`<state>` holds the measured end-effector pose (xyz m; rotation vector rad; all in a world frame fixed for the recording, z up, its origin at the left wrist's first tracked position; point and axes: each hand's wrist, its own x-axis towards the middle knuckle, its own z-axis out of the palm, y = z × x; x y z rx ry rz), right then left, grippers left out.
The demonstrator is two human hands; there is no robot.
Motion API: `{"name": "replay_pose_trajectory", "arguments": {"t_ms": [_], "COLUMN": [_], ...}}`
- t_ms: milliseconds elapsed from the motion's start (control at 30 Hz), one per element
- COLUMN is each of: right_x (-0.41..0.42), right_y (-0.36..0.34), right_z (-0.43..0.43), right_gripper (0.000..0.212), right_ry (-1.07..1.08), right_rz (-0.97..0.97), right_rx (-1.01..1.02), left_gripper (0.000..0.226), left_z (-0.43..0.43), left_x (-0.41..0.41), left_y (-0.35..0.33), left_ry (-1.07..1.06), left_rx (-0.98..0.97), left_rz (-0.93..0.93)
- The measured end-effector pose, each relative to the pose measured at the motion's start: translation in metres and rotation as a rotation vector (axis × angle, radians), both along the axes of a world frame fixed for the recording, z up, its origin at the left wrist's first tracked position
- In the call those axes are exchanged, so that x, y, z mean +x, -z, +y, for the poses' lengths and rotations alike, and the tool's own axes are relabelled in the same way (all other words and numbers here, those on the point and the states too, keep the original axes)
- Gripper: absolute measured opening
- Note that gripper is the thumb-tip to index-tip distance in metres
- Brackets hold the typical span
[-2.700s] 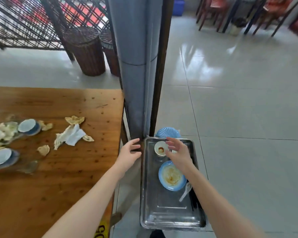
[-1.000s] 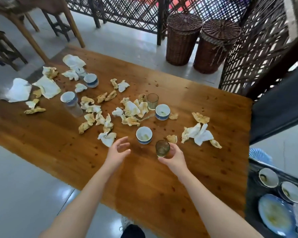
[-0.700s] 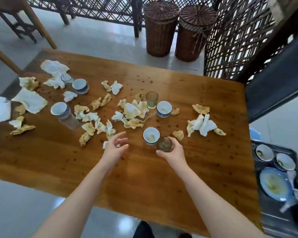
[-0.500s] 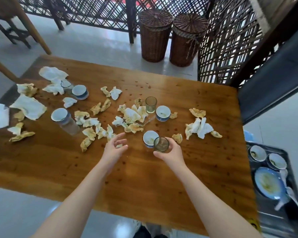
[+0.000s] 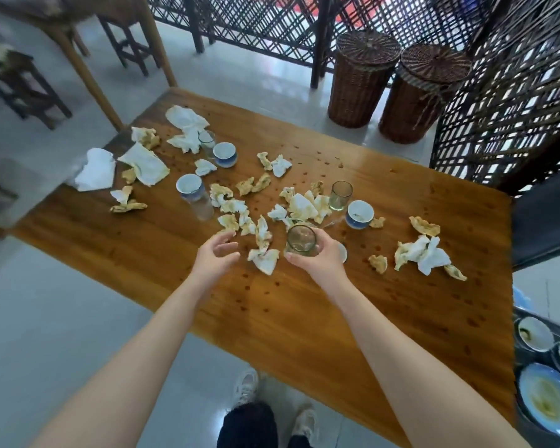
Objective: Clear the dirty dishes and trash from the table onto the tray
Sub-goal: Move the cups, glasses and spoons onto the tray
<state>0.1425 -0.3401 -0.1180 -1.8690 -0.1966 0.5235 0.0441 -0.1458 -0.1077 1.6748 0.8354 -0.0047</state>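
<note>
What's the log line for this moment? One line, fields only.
step: clearing table | right hand: grips glass | left hand: open, empty, beside napkin scrap | tray: two bowls, one plate

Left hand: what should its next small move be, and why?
Probably close the left hand on the crumpled napkin just to its right. It is open and empty beside that napkin, while the right hand holds a glass, so one trip to the tray could carry both.
</note>
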Motion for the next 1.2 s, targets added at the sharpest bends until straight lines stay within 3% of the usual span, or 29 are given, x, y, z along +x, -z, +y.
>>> {"name": "replay_pose_trajectory", "arguments": {"t_ms": [533, 733, 900, 1100, 1200], "right_x": [0.021, 0.030, 0.031, 0.026, 0.023], "right_y": [0.011, 0.024, 0.026, 0.022, 0.021], "right_z": [0.143, 0.153, 0.145, 0.127, 0.114], "right_gripper": [0.045, 0.049, 0.072, 0.052, 0.053], "right_ry": [0.111, 0.177, 0.221, 0.293, 0.341], "right_rz": [0.050, 0.074, 0.072, 0.056, 0.065], "right_rx": [-0.019, -0.049, -0.075, -0.084, -0.094], "left_gripper": [0.056, 0.066, 0.074, 0.049, 0.039], "left_z": [0.152, 0.170, 0.168, 0.157, 0.151], "left_x": [0.042, 0.073, 0.090, 0.103, 0.110], "left_y": [0.048, 0.076, 0.083, 0.084, 0.083], "left_ry": [-0.144, -0.114, -0.098, -0.145, -0.030], "left_rx": [-0.066, -0.110, -0.033, 0.013, 0.107], "left_rz": [0.030, 0.036, 0.006, -0.062, -0.099]}}
